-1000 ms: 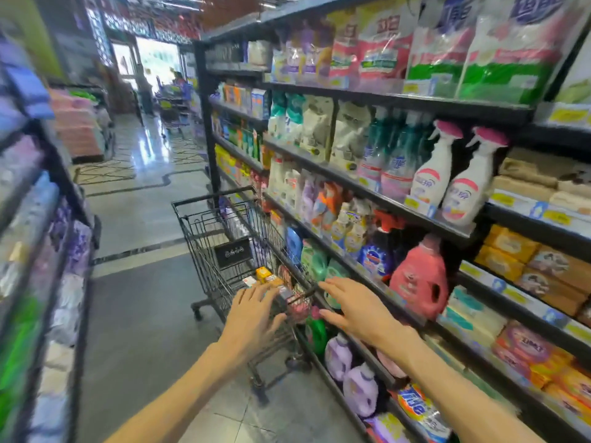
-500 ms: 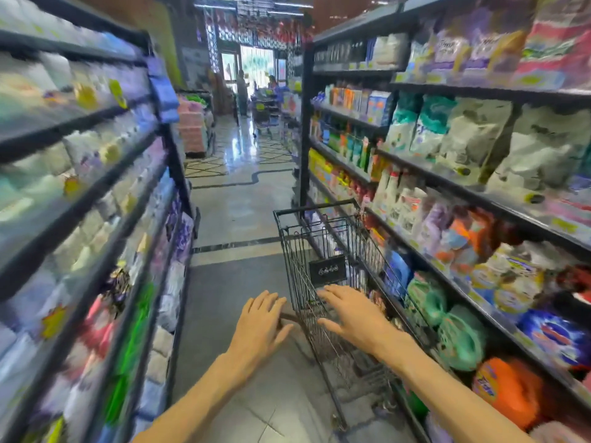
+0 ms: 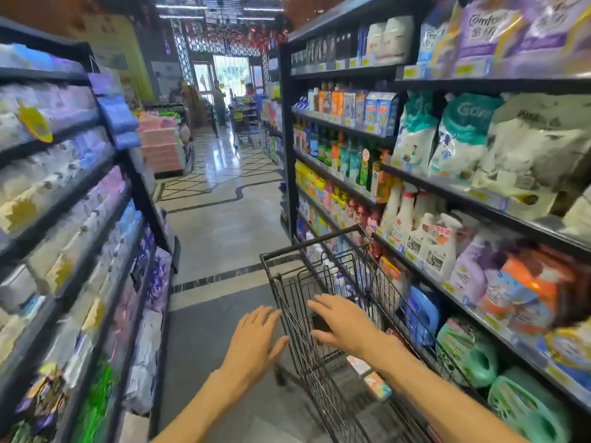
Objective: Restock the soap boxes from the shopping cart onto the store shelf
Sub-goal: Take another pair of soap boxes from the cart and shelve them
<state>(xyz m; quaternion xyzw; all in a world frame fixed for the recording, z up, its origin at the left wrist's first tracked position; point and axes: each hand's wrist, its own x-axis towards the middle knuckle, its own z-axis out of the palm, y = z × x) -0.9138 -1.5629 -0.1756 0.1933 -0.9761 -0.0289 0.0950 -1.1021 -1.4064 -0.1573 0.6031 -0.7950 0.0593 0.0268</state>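
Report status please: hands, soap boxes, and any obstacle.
Left hand and right hand open over the cart, holding nothing. Soap boxes lie in the cart, unshelved. Aisle ahead open.

Left shelving: goods blurred, labels unreadable. Shopping cart: near end cut off by bottom edge. Soap boxes: 2 partly hidden under right forearm, print illegible.

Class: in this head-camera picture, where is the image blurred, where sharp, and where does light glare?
Head view: the left shelving smears with motion blur; the black wire shopping cart and both hands, left and right, look sharper; daylight glares off the glossy floor; wide-angle distortion bends the shelves.
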